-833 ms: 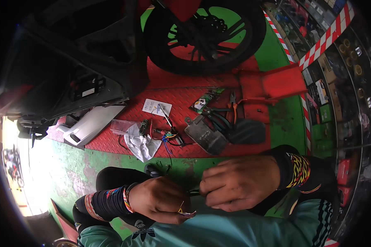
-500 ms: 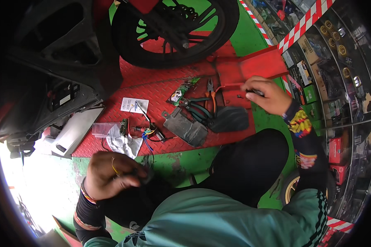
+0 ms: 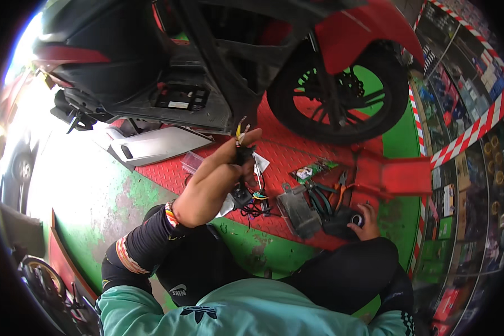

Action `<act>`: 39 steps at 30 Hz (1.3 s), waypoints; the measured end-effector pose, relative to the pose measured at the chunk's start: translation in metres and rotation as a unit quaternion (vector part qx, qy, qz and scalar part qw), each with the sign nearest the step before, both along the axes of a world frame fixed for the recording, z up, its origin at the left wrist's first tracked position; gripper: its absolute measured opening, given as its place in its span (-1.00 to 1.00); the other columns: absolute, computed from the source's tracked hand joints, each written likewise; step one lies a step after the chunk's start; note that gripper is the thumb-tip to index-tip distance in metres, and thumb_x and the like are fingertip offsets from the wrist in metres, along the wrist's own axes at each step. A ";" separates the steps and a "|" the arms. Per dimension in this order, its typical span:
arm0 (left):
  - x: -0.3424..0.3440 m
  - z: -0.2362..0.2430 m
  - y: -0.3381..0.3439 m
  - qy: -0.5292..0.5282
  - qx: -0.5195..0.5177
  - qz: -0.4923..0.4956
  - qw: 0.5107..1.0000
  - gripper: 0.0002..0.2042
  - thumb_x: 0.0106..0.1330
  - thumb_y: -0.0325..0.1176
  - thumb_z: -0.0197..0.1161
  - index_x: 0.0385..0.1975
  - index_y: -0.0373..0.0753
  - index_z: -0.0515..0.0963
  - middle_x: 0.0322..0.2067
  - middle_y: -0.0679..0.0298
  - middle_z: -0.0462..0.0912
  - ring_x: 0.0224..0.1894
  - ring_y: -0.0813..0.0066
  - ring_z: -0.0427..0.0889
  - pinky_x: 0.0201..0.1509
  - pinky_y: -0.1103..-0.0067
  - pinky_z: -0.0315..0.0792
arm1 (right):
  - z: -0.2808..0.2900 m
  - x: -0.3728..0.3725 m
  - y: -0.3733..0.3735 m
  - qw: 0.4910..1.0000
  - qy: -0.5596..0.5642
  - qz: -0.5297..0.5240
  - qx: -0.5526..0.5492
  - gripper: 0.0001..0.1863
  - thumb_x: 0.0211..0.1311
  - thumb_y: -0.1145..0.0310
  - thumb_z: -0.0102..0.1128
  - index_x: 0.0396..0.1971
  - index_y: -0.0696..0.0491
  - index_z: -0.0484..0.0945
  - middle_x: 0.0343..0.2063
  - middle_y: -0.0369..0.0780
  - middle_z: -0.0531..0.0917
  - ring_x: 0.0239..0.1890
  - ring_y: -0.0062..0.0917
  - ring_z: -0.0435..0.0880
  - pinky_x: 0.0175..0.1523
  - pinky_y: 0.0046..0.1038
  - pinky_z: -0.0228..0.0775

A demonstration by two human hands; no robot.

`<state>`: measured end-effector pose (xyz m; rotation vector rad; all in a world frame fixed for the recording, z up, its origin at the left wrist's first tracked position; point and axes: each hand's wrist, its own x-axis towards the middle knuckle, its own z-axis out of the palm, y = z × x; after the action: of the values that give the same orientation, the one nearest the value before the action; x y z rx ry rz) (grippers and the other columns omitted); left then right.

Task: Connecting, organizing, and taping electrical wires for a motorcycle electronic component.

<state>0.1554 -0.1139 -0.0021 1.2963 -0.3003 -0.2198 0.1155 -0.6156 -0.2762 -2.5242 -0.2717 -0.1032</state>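
Observation:
My left hand (image 3: 210, 182) is raised in front of the motorbike, its fingers closed round a black wire connector (image 3: 244, 154). Short yellow and pale wire ends stick up from the top of it; black leads hang below. Low at the right, my right hand (image 3: 368, 224) curls round a small dark roll of tape (image 3: 357, 220), beside a black flat panel (image 3: 341, 225). Left of that panel lies a dark plastic cover (image 3: 299, 210). Dark-handled pliers (image 3: 319, 199) and orange-handled pliers (image 3: 340, 190) rest just beyond. A wiring bundle (image 3: 257, 204) with coloured wires lies under my left hand.
The motorbike's front wheel (image 3: 341, 95) and dark body (image 3: 207, 106) stand close ahead, over a red metal platform (image 3: 285, 151). A white body panel (image 3: 157, 147) leans at the left. Glass display shelves (image 3: 470, 196) line the right side.
My left hand has risen forward with the connector, toward the motorbike. My right hand has lowered toward the black panel. The view has shifted, showing more of the motorbike.

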 end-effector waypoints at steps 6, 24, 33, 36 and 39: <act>-0.002 0.023 -0.018 -0.025 0.059 0.017 0.998 -0.39 0.62 -0.52 -0.03 0.61 -0.34 -0.01 -0.18 0.26 0.55 -0.13 0.55 0.53 0.13 0.49 0.47 | 0.203 0.079 0.050 0.989 -0.018 0.072 0.129 -0.58 0.32 0.33 0.33 0.15 0.11 0.58 -0.06 -0.12 0.67 0.04 -0.33 0.70 0.19 -0.30 0.50; 0.010 0.020 0.004 -0.058 -0.043 0.131 0.989 -0.82 0.54 -0.46 0.24 0.01 -0.27 0.42 -0.09 0.25 0.64 -0.06 0.56 0.71 -0.11 0.60 0.74 | 0.316 0.093 0.333 0.809 0.112 0.222 0.532 -0.84 0.44 0.39 0.36 -0.15 0.18 0.68 -0.29 -0.35 0.74 -0.27 -0.79 0.66 -0.16 -0.67 0.49; 0.018 0.003 0.018 -0.054 -0.116 0.115 0.985 -0.84 0.50 -0.49 0.29 -0.03 -0.33 0.49 -0.17 0.29 0.67 -0.13 0.58 0.73 -0.09 0.53 0.79 | 0.310 0.097 0.344 0.798 0.116 0.213 0.552 -0.84 0.44 0.38 0.37 -0.22 0.19 0.68 -0.32 -0.34 0.73 -0.27 -0.76 0.66 -0.17 -0.64 0.52; 0.022 -0.001 0.018 -0.093 -0.067 0.133 0.984 -0.84 0.50 -0.49 0.28 -0.04 -0.29 0.46 -0.14 0.16 0.70 -0.15 0.33 0.79 -0.14 0.42 0.81 | 0.303 0.099 0.346 0.779 0.115 0.200 0.583 -0.86 0.44 0.39 0.37 -0.24 0.16 0.67 -0.34 -0.37 0.69 -0.27 -0.76 0.65 -0.18 -0.64 0.52; 0.020 0.002 0.011 -0.081 -0.120 0.143 0.979 -0.84 0.48 -0.47 0.31 -0.06 -0.29 0.49 -0.21 0.16 0.72 -0.20 0.32 0.80 -0.15 0.39 0.80 | 0.296 0.103 0.348 0.743 0.138 0.203 0.623 -0.87 0.44 0.38 0.36 -0.25 0.11 0.65 -0.36 -0.40 0.65 -0.28 -0.76 0.64 -0.20 -0.64 0.50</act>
<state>0.1755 -0.1025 0.0002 1.1043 -0.2665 0.1635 0.2182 -0.2676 0.0195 -1.0698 -0.4312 0.2086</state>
